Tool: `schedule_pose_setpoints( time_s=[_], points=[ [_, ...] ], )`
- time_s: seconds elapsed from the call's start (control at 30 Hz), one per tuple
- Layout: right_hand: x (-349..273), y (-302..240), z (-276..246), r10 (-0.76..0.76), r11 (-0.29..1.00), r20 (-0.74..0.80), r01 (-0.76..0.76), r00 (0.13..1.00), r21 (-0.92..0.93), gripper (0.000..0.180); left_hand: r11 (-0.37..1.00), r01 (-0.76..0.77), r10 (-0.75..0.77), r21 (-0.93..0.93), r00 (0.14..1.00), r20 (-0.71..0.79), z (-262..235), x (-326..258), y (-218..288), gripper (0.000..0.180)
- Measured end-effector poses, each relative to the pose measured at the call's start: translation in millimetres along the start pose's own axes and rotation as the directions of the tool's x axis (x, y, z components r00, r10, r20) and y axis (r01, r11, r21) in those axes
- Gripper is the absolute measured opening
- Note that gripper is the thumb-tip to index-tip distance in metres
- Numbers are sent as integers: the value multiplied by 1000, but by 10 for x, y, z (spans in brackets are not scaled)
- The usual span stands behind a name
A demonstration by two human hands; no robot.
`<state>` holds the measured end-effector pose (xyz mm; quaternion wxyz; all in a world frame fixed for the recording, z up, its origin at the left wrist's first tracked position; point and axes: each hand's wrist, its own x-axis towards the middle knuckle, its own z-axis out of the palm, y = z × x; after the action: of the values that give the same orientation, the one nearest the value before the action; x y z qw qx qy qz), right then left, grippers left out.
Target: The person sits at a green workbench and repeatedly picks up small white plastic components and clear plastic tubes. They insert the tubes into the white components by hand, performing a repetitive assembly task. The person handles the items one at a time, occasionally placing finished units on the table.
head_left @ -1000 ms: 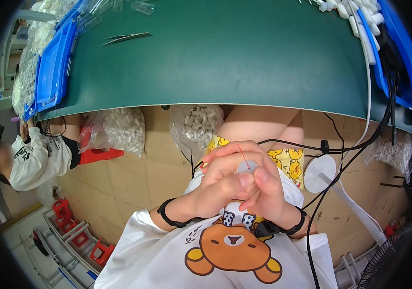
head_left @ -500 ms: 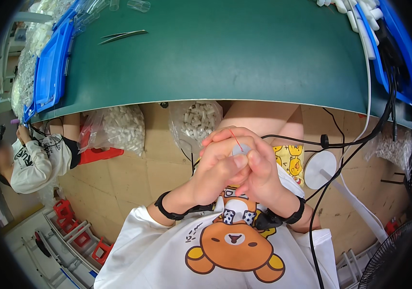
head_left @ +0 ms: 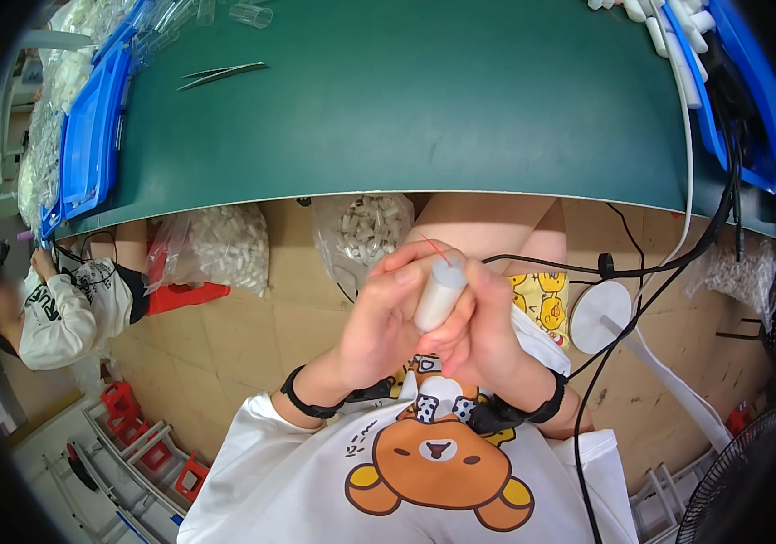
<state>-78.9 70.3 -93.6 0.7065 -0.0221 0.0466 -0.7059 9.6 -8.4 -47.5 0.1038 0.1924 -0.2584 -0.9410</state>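
A small white plastic cylinder with a pale bluish end stands tilted between my two hands, above my lap. From that end a thin red wire sticks out. My left hand wraps the cylinder from the left, its fingers curled behind. On the other side, my right hand grips it with bent fingers, the fingertips touching its lower part. Some of the fingers are hidden behind the cylinder and each other.
Tweezers lie on the green table, with clear tubes behind. Blue trays flank it. Below are bags of white pieces. Black cables run at the right, near a fan. Another person sits at the left.
My thumbs have moved apart, so the cylinder's white side now shows; before, only its round end was visible. The red wire now leans further to the left.
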Motion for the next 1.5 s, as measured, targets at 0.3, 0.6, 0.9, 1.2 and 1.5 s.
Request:
schedule_pose_setpoints(
  time_s=[0.3, 0.6, 0.9, 1.2, 1.5],
  points=[
    [-49, -270, 215, 227, 971, -3, -227, 974, -77, 71, 980, 119, -157, 162, 956, 246, 36, -34, 138, 45],
    [-35, -278, 281, 237, 904, 44, -204, 971, -375, 81, 765, -116, -118, 634, 942, 315, 78, -127, 212, 36],
    [-166, -286, 151, 294, 846, 54, -234, 954, -479, 106, 456, -318, -117, 831, 905, 410, 112, -152, 190, 34],
    [-160, -223, 234, 309, 781, 238, -103, 921, -616, 88, 598, -114, -350, 794, 854, 386, 145, -223, 217, 42],
    [-93, -91, 122, 191, 673, 428, 200, 884, -712, 75, 584, -348, -57, 733, 884, 465, 158, -220, 50, 41]
  ],
)
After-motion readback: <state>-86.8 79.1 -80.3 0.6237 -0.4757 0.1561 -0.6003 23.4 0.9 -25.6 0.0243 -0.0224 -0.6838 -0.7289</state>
